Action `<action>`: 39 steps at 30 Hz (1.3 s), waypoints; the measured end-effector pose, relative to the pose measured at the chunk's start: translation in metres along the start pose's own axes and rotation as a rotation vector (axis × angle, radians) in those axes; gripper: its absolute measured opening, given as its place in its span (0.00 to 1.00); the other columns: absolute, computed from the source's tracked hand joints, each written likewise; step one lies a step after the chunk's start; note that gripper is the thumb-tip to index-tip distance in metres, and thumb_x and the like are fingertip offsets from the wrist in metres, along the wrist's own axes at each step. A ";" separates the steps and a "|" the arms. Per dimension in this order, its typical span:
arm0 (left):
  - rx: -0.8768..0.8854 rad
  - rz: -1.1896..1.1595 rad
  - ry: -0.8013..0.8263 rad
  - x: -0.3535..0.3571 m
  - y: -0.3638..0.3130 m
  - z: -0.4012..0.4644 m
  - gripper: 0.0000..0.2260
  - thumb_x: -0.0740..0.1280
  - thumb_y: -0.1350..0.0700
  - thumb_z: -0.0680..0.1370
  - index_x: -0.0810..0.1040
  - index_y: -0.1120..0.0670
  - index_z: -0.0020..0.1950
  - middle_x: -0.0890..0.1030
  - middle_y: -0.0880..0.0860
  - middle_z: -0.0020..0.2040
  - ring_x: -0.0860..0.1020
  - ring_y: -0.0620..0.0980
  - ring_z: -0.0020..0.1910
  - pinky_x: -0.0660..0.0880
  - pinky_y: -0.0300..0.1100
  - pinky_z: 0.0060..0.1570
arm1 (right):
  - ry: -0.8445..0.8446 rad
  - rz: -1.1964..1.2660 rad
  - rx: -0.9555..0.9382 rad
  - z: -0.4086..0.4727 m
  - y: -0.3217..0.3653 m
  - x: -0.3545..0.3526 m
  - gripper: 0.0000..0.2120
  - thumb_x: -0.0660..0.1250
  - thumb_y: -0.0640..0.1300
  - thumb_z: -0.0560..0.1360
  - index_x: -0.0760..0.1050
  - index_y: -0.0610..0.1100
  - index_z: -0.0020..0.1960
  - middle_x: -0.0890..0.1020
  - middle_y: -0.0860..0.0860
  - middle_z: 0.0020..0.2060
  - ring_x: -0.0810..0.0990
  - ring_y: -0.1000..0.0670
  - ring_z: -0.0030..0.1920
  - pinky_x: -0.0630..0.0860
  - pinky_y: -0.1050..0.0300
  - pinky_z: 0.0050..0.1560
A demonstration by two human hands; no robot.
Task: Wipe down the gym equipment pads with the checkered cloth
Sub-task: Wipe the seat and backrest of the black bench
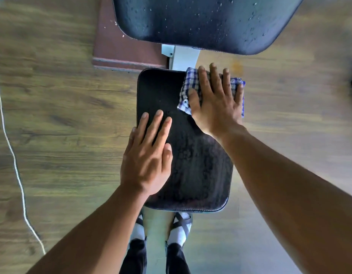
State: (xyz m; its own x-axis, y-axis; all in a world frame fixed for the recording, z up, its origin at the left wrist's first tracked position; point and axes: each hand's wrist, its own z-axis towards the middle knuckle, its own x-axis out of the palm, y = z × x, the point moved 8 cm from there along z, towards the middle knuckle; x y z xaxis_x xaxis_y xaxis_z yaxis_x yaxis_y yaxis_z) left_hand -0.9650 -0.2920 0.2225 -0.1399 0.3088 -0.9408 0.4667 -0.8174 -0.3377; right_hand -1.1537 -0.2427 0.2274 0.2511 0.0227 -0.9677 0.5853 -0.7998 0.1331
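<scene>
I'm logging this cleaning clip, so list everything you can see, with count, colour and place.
Seat pad: one, black, centre, smeared wet.
Back pad: one, black, top, dotted with droplets.
Checkered cloth: one, blue and white, folded, on the seat pad's far right corner.
Frame: one, white, between the two pads.
Mat: one, reddish brown, on the floor, upper left.
Cord: one, white, along the floor, left.
Floor: wood pattern, brown.
Left hand: flat on the seat pad's left edge.
Right hand: flat, pressing the cloth.
Feet: two, white socks, black-strapped sandals, bottom centre.
</scene>
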 end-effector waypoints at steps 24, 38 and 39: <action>0.005 -0.016 -0.016 -0.002 0.000 0.000 0.25 0.52 0.52 0.80 0.64 0.54 0.78 0.61 0.55 0.79 0.57 0.58 0.79 0.62 0.59 0.73 | 0.077 0.054 -0.360 0.011 0.101 0.003 0.26 0.45 0.63 0.81 0.48 0.64 0.78 0.45 0.55 0.80 0.40 0.48 0.79 0.37 0.36 0.75; 0.016 -0.014 -0.037 -0.003 0.000 -0.002 0.25 0.52 0.52 0.81 0.62 0.53 0.79 0.58 0.52 0.80 0.54 0.56 0.80 0.62 0.58 0.73 | 0.083 -0.023 -0.160 -0.056 -0.008 0.009 0.28 0.38 0.66 0.80 0.40 0.64 0.78 0.40 0.56 0.80 0.37 0.49 0.79 0.38 0.40 0.77; 0.016 -0.010 -0.036 -0.002 0.001 -0.001 0.25 0.52 0.52 0.81 0.62 0.52 0.79 0.58 0.52 0.81 0.54 0.56 0.80 0.61 0.58 0.73 | 0.083 -0.018 -0.151 -0.051 -0.010 0.007 0.28 0.39 0.66 0.80 0.41 0.64 0.78 0.41 0.56 0.80 0.37 0.49 0.79 0.39 0.40 0.77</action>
State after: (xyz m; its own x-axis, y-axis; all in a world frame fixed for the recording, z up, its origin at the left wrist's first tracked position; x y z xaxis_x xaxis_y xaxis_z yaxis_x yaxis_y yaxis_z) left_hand -0.9635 -0.2926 0.2247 -0.1762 0.2994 -0.9377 0.4511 -0.8222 -0.3472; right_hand -1.1182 -0.2034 0.2300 0.2983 0.0906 -0.9502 0.6982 -0.6994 0.1525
